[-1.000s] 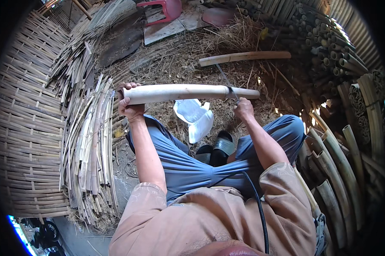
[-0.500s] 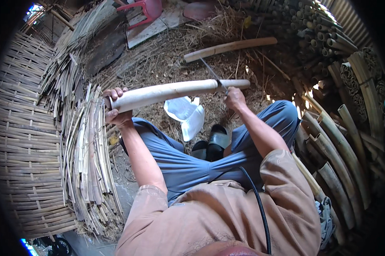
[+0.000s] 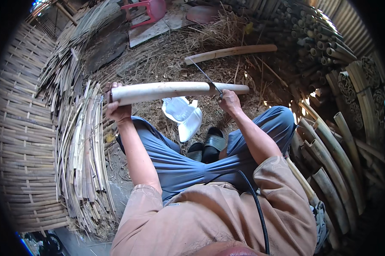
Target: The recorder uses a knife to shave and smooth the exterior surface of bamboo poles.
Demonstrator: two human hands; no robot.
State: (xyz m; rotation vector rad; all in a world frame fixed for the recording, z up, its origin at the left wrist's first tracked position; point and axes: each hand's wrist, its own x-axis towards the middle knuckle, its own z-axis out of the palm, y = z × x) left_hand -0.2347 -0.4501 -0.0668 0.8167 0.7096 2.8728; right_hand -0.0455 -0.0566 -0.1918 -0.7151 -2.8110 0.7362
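A pale, thick bamboo pole (image 3: 158, 92) lies crosswise in front of me, over my knees' far side. My left hand (image 3: 118, 110) is closed around its left end, fingers on the far side and near edge. My right hand (image 3: 231, 102) grips the handle of a long thin-bladed knife (image 3: 205, 76). Its blade slants away to the far left, crossing the pole right of its middle at a dark band or joint. Whether the edge bites into the bamboo cannot be made out.
Beyond lies another bamboo piece (image 3: 233, 52) on the litter-strewn ground. A white foam box (image 3: 188, 117) sits open near my sandals (image 3: 213, 144). Split strips (image 3: 83, 149) are heaped at left beside a woven bamboo panel (image 3: 26, 141). Poles (image 3: 333, 145) lean at right; a red chair (image 3: 152, 10) stands far off.
The knife and my right hand have shifted slightly left and nearer. The pole's left end has risen a little in view, so the pole lies more level.
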